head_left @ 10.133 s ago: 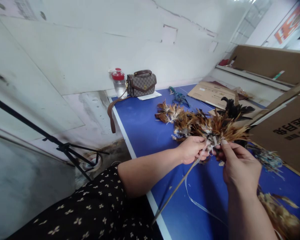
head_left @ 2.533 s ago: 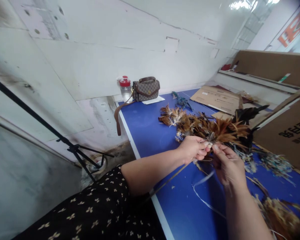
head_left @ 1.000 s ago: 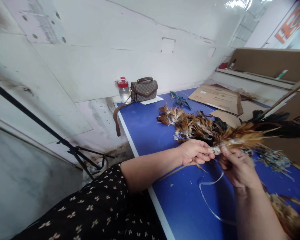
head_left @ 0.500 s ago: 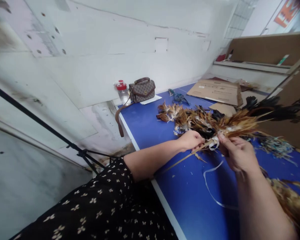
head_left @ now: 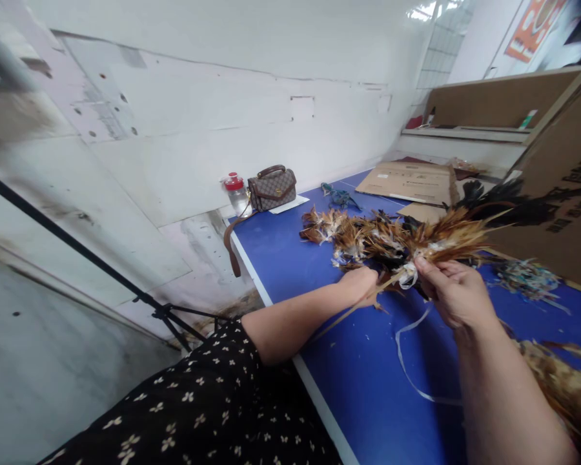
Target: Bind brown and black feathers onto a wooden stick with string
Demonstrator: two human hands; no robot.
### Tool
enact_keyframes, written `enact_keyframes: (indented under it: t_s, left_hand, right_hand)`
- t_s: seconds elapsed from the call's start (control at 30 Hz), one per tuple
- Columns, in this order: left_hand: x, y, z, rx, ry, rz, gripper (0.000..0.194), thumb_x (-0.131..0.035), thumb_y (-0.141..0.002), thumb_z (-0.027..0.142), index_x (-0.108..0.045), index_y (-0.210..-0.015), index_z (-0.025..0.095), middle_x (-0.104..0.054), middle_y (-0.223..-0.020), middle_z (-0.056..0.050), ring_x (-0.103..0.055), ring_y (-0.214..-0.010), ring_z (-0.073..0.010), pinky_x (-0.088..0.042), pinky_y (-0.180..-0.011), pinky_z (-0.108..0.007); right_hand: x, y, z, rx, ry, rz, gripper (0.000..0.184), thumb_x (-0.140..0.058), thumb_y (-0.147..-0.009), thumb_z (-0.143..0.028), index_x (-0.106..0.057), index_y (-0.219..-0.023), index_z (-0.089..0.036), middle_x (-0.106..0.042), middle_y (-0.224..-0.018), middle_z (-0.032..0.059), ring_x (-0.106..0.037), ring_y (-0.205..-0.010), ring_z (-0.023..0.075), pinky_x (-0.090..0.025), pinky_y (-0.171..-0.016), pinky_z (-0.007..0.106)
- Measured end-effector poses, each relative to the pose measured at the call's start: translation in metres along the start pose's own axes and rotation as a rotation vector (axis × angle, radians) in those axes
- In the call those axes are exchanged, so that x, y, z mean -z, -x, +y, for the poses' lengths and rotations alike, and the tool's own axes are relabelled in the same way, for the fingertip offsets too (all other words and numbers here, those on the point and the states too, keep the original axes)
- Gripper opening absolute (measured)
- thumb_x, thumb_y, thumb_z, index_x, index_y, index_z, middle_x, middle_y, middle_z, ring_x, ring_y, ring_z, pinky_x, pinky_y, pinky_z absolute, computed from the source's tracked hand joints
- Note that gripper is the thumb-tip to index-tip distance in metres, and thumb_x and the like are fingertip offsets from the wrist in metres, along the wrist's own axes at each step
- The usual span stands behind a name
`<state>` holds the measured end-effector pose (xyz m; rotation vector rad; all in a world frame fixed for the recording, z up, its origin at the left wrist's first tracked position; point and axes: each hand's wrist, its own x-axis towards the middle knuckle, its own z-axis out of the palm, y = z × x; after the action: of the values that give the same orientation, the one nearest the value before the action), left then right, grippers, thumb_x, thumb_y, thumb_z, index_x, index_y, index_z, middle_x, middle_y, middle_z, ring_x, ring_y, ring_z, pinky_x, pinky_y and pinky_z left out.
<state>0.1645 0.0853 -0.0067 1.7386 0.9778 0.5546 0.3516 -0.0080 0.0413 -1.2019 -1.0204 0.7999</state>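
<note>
My right hand (head_left: 458,290) is closed, thumb and fingers pinching the base of a bundle of brown feathers (head_left: 458,234) bound to a thin stick (head_left: 339,318). White strip is looped at the binding, and a pale ribbon (head_left: 403,358) hangs in a curve over the blue table (head_left: 382,400). Long black feathers (head_left: 508,203) fan out at the bundle's far end. My left hand (head_left: 361,284) is curled beside the stick, against a row of loose brown feather tufts (head_left: 363,236). Its fingertips are hidden, so what it grips cannot be made out.
A patterned handbag (head_left: 274,188) and a red-capped bottle (head_left: 235,194) stand at the table's far left corner. Flattened cardboard (head_left: 409,181) lies at the back. Bluish shreds (head_left: 527,279) and more feathers (head_left: 561,378) lie at right. A black tripod leg (head_left: 77,242) crosses the left.
My left hand has moved slightly left off the stick near the binding and turned knuckles up by the feather tufts. The right hand keeps its pinch. The view has shifted a little.
</note>
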Motion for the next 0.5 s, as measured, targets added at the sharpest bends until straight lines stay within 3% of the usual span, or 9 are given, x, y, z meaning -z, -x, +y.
enact_keyframes:
  t_s: [0.1, 0.2, 0.33, 0.5]
  left_hand:
    - [0.008, -0.005, 0.002, -0.031, 0.03, 0.101, 0.03, -0.084, -0.091, 0.019, -0.064, -0.069, 0.021, -0.055, -0.064, 0.001, -0.059, -0.07, -0.0171, -0.047, -0.069, -0.025]
    - [0.017, -0.003, 0.015, -0.047, 0.315, 0.139, 0.026, -0.085, -0.097, 0.032, -0.068, -0.084, 0.017, -0.064, -0.071, 0.002, -0.05, -0.06, -0.0096, -0.038, -0.061, -0.021]
    - [0.015, 0.012, 0.035, -0.071, 0.68, 0.008, 0.049, -0.103, -0.081, 0.047, -0.066, -0.091, 0.016, -0.067, -0.075, 0.003, -0.046, -0.055, -0.0042, -0.03, -0.055, -0.019]
    - [0.001, 0.025, 0.046, -0.067, 0.737, -0.06, 0.048, -0.105, -0.08, 0.042, -0.065, -0.088, 0.016, -0.06, -0.064, 0.007, -0.044, -0.052, -0.0036, -0.028, -0.052, -0.02]
  right_hand:
    - [0.002, -0.002, 0.006, -0.007, -0.019, 0.02, 0.063, -0.111, -0.063, -0.071, -0.07, -0.068, -0.023, -0.05, -0.058, -0.002, -0.036, -0.052, 0.0113, -0.023, -0.045, 0.03]
    - [0.001, -0.002, 0.008, -0.035, -0.031, 0.033, 0.063, -0.113, -0.059, -0.07, -0.073, -0.071, -0.023, -0.053, -0.058, -0.0015, -0.035, -0.052, 0.0116, -0.022, -0.044, 0.03]
    - [-0.005, -0.001, 0.006, -0.074, -0.039, 0.061, 0.067, -0.117, -0.048, -0.067, -0.074, -0.072, -0.021, -0.053, -0.058, -0.003, -0.034, -0.052, 0.0097, -0.022, -0.044, 0.028]
    - [-0.006, 0.0, 0.004, -0.091, -0.065, 0.081, 0.066, -0.119, -0.044, -0.055, -0.069, -0.067, -0.019, -0.052, -0.058, -0.0038, -0.036, -0.052, 0.0085, -0.025, -0.046, 0.028]
